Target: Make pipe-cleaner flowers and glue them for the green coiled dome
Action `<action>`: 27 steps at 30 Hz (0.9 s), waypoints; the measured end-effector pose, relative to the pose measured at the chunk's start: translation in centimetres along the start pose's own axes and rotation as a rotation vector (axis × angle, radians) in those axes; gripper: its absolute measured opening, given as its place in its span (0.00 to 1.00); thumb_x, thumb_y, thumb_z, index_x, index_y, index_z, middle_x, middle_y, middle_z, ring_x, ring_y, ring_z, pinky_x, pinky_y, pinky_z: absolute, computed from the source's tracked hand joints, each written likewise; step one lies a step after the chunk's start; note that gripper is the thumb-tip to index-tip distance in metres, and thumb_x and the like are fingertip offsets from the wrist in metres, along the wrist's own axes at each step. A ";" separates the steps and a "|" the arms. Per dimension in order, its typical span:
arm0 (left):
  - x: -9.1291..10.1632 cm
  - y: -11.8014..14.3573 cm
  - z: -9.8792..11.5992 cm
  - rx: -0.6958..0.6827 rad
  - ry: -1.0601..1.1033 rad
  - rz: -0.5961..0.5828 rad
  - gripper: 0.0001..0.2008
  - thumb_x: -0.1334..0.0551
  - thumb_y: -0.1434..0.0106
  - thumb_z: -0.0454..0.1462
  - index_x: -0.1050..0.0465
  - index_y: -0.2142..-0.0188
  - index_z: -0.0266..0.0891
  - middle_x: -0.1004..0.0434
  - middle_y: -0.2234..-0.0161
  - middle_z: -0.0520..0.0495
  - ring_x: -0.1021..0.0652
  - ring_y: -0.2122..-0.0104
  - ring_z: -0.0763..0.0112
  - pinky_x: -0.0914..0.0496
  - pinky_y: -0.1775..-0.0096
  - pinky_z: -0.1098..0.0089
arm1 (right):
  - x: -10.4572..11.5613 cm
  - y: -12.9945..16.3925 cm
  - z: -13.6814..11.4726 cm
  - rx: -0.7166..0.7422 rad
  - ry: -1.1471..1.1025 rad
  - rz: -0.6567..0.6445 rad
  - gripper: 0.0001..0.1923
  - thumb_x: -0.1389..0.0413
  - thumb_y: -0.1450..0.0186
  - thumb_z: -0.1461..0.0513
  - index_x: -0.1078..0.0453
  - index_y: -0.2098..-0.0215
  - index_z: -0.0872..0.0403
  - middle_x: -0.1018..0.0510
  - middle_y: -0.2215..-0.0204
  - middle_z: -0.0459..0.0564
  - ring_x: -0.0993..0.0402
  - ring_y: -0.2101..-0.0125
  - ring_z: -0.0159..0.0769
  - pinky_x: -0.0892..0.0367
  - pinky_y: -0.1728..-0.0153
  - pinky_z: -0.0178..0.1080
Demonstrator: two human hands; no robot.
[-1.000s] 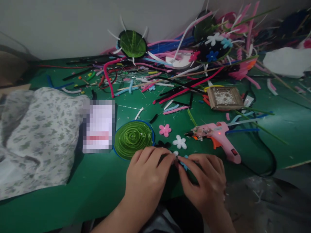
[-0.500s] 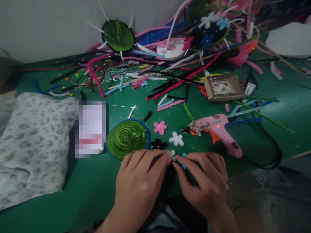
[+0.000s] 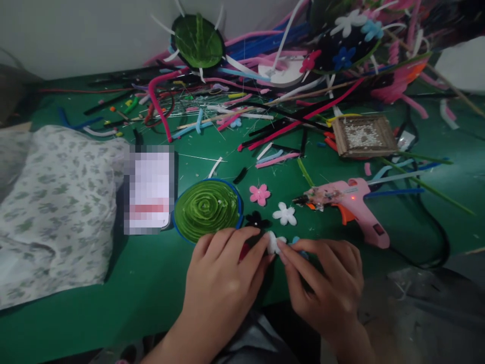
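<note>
Between the fingertips of both hands is a small white pipe-cleaner flower (image 3: 274, 243), partly covered by the fingers. My left hand (image 3: 229, 275) pinches its left side, and my right hand (image 3: 328, 278) pinches its right side. Under my left fingers a bit of a red piece (image 3: 243, 252) shows. A blue flower (image 3: 299, 243) is partly hidden behind my right fingers. Just beyond the hands lie a black flower (image 3: 257, 220), a white flower (image 3: 285, 214) and a pink flower (image 3: 259, 194). To their left sits a green coiled disc (image 3: 207, 210) with a blue rim.
A pink glue gun (image 3: 356, 202), its light glowing, lies at right with its cord. Behind it stands a wooden tray (image 3: 343, 146) of white beads. A phone (image 3: 149, 189) and a patterned cloth (image 3: 56, 212) lie left. Pipe cleaners and a green oval piece (image 3: 199, 40) crowd the back.
The view has shifted, so the table things appear farther right and slightly higher. The white flower between my fingertips has turned and shows more of its petals.
</note>
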State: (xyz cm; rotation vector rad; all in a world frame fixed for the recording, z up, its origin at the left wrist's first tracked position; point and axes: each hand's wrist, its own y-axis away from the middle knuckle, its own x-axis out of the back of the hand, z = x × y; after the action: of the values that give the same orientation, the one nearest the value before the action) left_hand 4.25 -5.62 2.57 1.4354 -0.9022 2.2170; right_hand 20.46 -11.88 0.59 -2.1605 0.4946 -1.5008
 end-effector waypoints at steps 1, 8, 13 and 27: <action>0.0 0.0 0.0 0.000 -0.002 0.000 0.09 0.38 0.35 0.37 0.21 0.57 0.45 0.19 0.59 0.51 0.24 0.62 0.63 0.37 0.62 0.62 | 0.0 0.0 0.0 0.005 0.003 0.004 0.12 0.39 0.41 0.69 0.22 0.61 0.50 0.21 0.71 0.47 0.32 0.69 0.37 0.41 0.65 0.43; -0.2 0.1 0.0 0.001 -0.008 0.011 0.08 0.39 0.35 0.36 0.21 0.58 0.45 0.19 0.60 0.51 0.24 0.62 0.63 0.38 0.63 0.62 | 0.0 0.1 -0.1 0.030 0.016 -0.010 0.12 0.40 0.41 0.69 0.22 0.61 0.49 0.21 0.71 0.46 0.32 0.69 0.37 0.40 0.64 0.44; -0.3 0.0 -0.1 -0.004 -0.003 0.021 0.08 0.39 0.35 0.37 0.21 0.59 0.44 0.19 0.60 0.51 0.24 0.63 0.64 0.38 0.63 0.63 | 0.0 0.1 0.0 0.013 -0.019 0.003 0.11 0.40 0.41 0.68 0.22 0.62 0.50 0.21 0.71 0.47 0.32 0.69 0.37 0.40 0.65 0.44; -0.2 0.1 0.1 -0.006 -0.007 0.027 0.07 0.38 0.35 0.36 0.22 0.59 0.43 0.19 0.59 0.51 0.25 0.62 0.64 0.38 0.62 0.63 | 0.6 0.0 0.3 -0.121 -0.038 -0.002 0.09 0.40 0.40 0.67 0.24 0.61 0.52 0.23 0.68 0.50 0.31 0.67 0.38 0.37 0.63 0.44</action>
State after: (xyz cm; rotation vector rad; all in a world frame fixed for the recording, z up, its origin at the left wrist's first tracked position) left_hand 4.32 -5.74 2.37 1.4377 -0.9355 2.2281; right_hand 20.92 -12.14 1.03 -2.2781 0.5838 -1.4620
